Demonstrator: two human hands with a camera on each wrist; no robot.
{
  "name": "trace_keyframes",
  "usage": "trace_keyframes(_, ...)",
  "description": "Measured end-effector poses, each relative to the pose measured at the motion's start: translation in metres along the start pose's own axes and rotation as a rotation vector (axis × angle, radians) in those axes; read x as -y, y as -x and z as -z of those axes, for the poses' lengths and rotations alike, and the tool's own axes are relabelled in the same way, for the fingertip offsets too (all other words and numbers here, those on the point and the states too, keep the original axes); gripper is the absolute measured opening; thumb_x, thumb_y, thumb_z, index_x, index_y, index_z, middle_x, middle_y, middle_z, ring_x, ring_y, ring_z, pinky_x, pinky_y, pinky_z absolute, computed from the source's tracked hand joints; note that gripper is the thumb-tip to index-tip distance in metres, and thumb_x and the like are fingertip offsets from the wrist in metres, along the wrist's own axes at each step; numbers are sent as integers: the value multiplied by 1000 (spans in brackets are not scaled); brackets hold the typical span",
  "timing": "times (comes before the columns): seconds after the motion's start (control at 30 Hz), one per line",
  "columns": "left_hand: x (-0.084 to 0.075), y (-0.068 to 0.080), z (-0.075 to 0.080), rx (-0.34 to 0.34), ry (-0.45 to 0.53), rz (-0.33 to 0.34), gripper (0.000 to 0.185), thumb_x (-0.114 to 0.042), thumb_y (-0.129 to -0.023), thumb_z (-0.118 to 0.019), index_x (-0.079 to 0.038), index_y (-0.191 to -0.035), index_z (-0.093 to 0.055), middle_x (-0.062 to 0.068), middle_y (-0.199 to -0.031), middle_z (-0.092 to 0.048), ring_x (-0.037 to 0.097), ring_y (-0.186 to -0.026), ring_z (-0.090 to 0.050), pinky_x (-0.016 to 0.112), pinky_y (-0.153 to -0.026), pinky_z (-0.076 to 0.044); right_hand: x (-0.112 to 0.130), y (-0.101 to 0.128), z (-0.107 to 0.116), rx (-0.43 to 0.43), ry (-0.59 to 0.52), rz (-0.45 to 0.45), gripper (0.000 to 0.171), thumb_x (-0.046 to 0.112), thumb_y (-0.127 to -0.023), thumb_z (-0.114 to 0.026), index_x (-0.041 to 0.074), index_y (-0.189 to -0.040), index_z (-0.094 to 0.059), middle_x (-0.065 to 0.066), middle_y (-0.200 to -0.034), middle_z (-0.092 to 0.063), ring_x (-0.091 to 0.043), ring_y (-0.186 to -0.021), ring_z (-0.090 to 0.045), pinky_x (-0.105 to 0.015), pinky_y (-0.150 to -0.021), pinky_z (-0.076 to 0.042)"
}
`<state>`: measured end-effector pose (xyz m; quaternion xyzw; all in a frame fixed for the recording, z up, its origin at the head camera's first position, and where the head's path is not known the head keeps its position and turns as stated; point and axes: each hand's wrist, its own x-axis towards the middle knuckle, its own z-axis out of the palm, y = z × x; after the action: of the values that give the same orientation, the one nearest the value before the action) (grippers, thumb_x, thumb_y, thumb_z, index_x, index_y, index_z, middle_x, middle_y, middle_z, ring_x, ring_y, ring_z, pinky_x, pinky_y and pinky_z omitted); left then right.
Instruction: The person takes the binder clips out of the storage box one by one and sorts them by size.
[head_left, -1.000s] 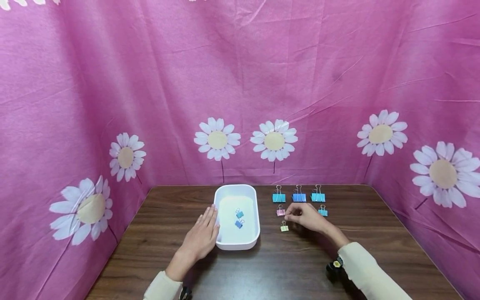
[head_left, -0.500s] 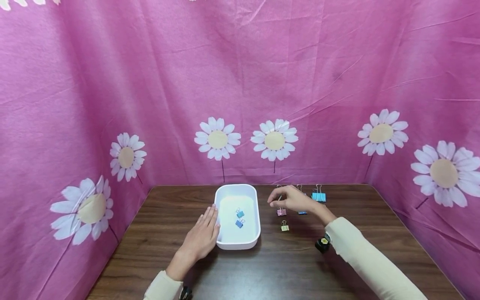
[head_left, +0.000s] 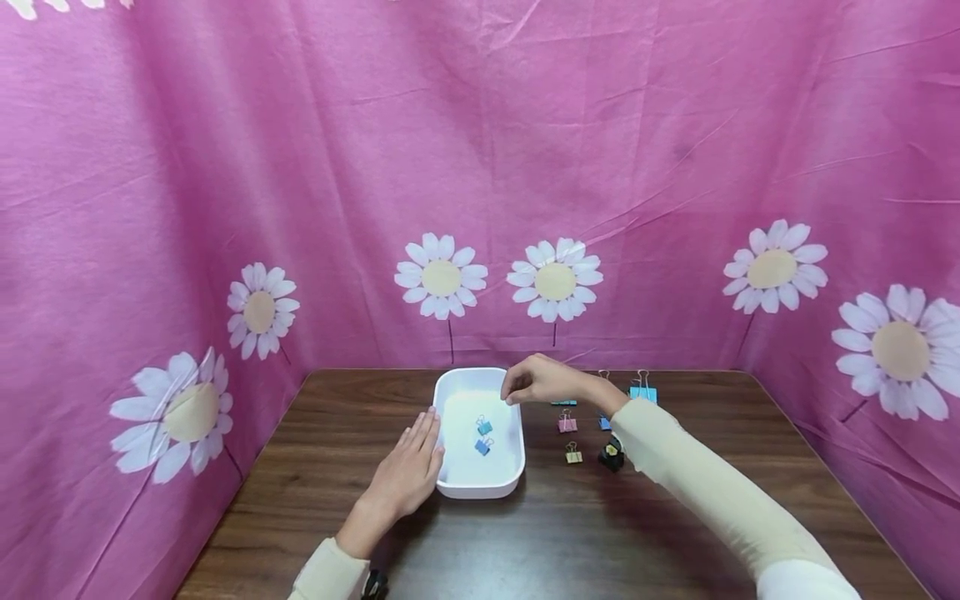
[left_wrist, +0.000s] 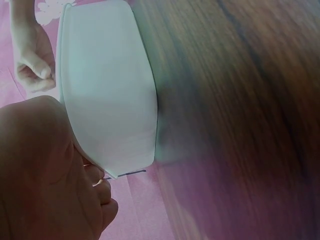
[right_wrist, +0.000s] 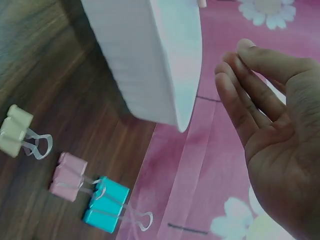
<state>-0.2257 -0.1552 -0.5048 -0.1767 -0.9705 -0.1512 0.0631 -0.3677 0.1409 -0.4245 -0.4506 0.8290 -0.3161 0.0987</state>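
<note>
My left hand [head_left: 408,467] rests along the left side of a white tray [head_left: 517,467], fingers straight at its rim. Two small binder clips lie in the tray, a teal one [head_left: 485,427] and a blue one [head_left: 482,448]. At the tray's far right rim is my right hand [head_left: 543,381], fingers loosely bent. Between thumb and fingertips of this hand [right_wrist: 280,100], nothing shows in the right wrist view. Nearest to it on the table are a large teal clip [right_wrist: 106,205], a pink clip [right_wrist: 68,176] and a yellow clip [right_wrist: 16,131].
Behind my right arm stand further clips, a large teal one [head_left: 645,393] and a blue one [head_left: 604,423], partly covered by the sleeve [head_left: 697,467]. The wooden table [head_left: 480,550] ends at a pink curtain [head_left: 480,167] with printed daisies.
From over the clips, my right hand has swept left and slightly back to the tray's right rim. The left hand stays at the tray, and the two clips inside lie as before.
</note>
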Motion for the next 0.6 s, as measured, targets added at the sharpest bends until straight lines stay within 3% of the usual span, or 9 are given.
trace_keyframes(0.37,0,1,0,6,-22,6,58,-25,-115,-39,7,-162,-35,20,-175,-29,38,-163,-29,54,-132,-31,10,-39,-12,112,114,9,5,13,-97,-78,13,-98,-83,6,-94,-81,0,-86,-73,-20,-82,-62)
trace_keyframes(0.6,0,2,1,3,-22,0,58,-24,-115,-41,7,-162,-35,20,-175,-29,38,-162,-30,53,-132,-31,13,-54,-15,171,120,3,6,9,-97,-78,14,-96,-82,5,-93,-80,-1,-85,-71,-19,-81,-62)
